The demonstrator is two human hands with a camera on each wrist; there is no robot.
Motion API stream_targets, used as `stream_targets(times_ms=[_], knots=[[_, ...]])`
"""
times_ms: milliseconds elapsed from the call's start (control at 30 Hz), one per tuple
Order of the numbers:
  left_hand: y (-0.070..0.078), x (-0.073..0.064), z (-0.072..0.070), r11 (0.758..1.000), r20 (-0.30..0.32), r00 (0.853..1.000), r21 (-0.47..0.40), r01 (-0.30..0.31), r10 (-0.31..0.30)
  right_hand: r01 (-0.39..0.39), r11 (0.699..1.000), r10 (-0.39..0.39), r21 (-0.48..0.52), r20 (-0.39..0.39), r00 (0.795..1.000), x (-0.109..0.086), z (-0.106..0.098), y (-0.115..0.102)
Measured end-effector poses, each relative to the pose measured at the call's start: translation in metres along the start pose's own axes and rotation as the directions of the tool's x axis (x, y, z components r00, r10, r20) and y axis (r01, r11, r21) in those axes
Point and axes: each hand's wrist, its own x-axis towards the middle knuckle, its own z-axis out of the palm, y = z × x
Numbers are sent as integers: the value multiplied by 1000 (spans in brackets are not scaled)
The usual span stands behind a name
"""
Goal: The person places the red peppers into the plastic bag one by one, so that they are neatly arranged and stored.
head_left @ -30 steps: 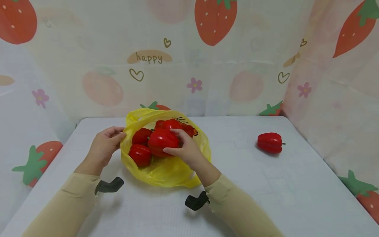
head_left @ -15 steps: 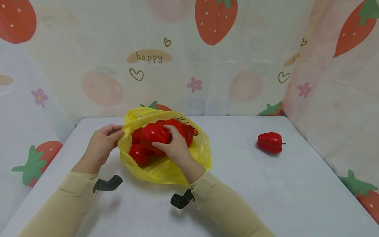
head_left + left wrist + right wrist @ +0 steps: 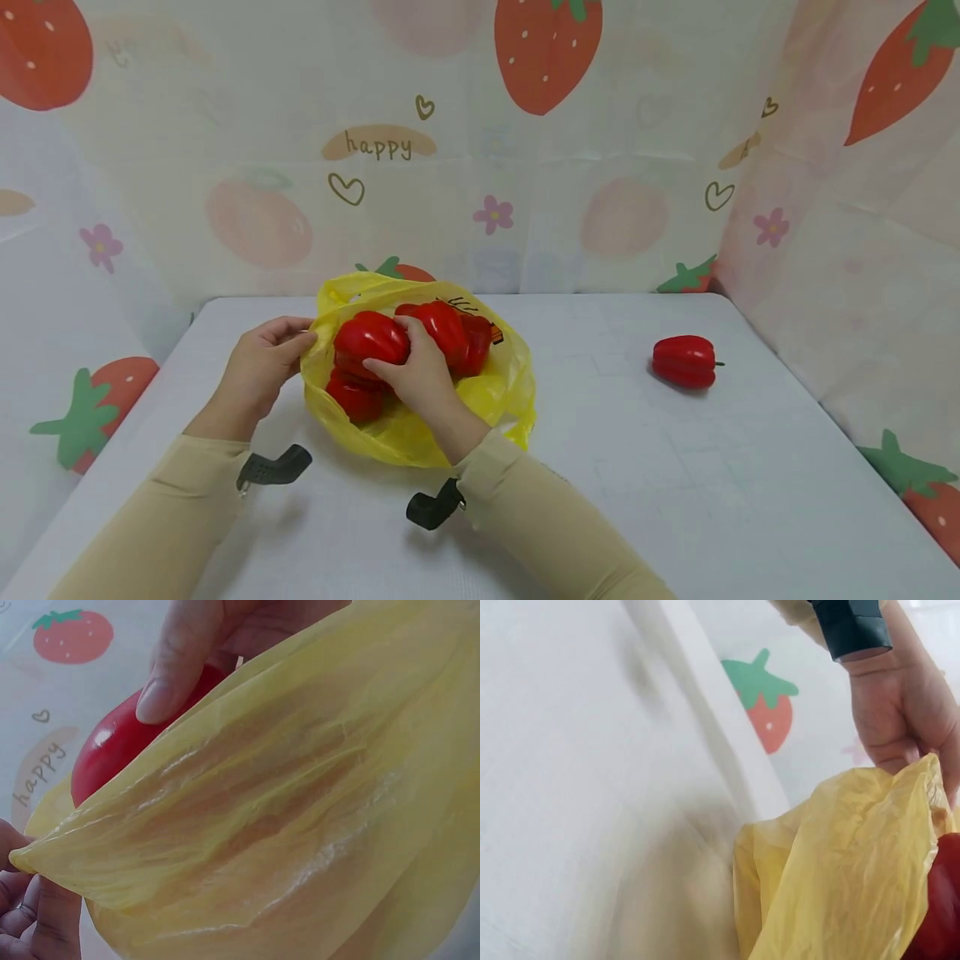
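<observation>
A yellow plastic bag (image 3: 412, 446) lies on its side on the white table, its mouth facing me. My left hand (image 3: 258, 375) pinches the left edge of that mouth; the left wrist view shows the bag's rim between thumb and finger (image 3: 52, 919). Inside the mouth, my right hand (image 3: 423, 375) grips a red bell pepper (image 3: 369, 335), thumb in front. Below it sits another bell pepper (image 3: 354, 398), and to the right of my fingers are further red peppers (image 3: 448, 333). The right wrist view catches the bag (image 3: 840, 862) and part of a red pepper (image 3: 943, 900).
One bell pepper (image 3: 683, 362) lies alone on the right of the white table (image 3: 600, 467), its stem pointing right. A curtain (image 3: 450, 167) printed with fruit and flowers stands behind the table and at both sides. Each wrist wears a black camera (image 3: 435, 504).
My right hand has moved left within the bag's mouth, carrying the bell pepper from the middle to the left side, over the other peppers. My left hand stays nearly still at the bag's edge.
</observation>
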Motion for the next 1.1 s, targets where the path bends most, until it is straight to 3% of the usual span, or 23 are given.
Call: stream_targets(times_ms=[233, 567, 833, 1100], knots=[[0, 0, -2, 1000, 0, 1000, -10, -26, 26, 32, 997, -32, -76, -2, 999, 2, 4, 1], [-2, 1, -3, 999, -22, 999, -24, -30, 30, -4, 995, 7, -98, 32, 999, 3, 10, 5], [1, 0, -5, 997, -30, 998, -46, -59, 58, 32, 999, -33, -24, -16, 999, 7, 9, 7], [5, 0, -5, 996, -30, 998, -74, -55, 53, 59, 997, -61, -48, -52, 997, 7, 9, 7]])
